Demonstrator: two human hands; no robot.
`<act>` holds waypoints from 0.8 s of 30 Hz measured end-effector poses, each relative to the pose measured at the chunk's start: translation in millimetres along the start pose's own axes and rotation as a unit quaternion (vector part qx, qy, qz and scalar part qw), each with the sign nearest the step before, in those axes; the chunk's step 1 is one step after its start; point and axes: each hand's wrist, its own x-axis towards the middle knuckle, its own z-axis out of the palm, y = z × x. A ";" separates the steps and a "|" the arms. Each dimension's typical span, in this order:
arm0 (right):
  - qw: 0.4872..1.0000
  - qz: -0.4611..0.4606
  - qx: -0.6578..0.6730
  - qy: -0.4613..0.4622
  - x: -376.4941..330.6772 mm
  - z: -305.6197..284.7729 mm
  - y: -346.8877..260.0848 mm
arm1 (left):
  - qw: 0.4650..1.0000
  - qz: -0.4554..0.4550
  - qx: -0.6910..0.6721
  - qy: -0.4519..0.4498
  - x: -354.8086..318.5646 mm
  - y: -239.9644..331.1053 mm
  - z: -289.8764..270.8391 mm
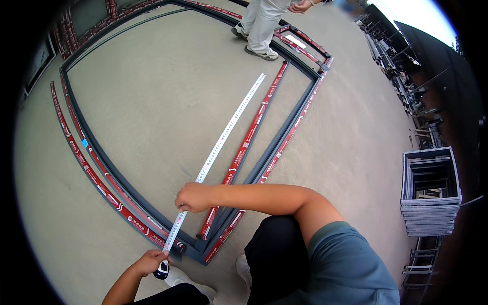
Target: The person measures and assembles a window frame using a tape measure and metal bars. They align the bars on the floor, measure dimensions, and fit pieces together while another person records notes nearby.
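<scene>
While you crouch at the near corner of the dark grey frame (203,250), your left hand (148,262) is closed around the tape measure case (162,270), just short of that corner, and your right hand (193,197) is curled down on the tape blade (231,122), fingers pinching it to the concrete floor (152,101) just beyond. Item: blade, white, running from the case under your right hand and well ahead of both hands. Item: loose red-taped bar (249,134), just right of the blade, roughly parallel. Item: stacked frames (431,190), far to your right. Item: another person's legs (259,25), beyond the blade's far end. Advice: keep the blade flat, straight and taut, and hold the case square at the corner.
</scene>
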 end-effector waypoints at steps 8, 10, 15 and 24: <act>0.901 -0.107 -0.057 0.416 15.5 -118.0 -107.8 | 0.989 0.074 -0.065 0.108 -83.3 132.3 -36.2; 0.870 -0.059 -0.006 0.490 11.6 -129.8 -129.3 | 0.977 0.120 -0.111 0.138 -111.6 166.6 -33.9; 0.813 0.047 0.236 0.530 26.7 -117.6 -161.4 | 0.926 0.231 -0.217 0.205 -172.6 230.9 -1.5; 0.754 0.165 0.574 0.275 37.2 -44.1 -172.4 | 0.868 0.312 -0.272 0.275 -94.9 223.9 31.6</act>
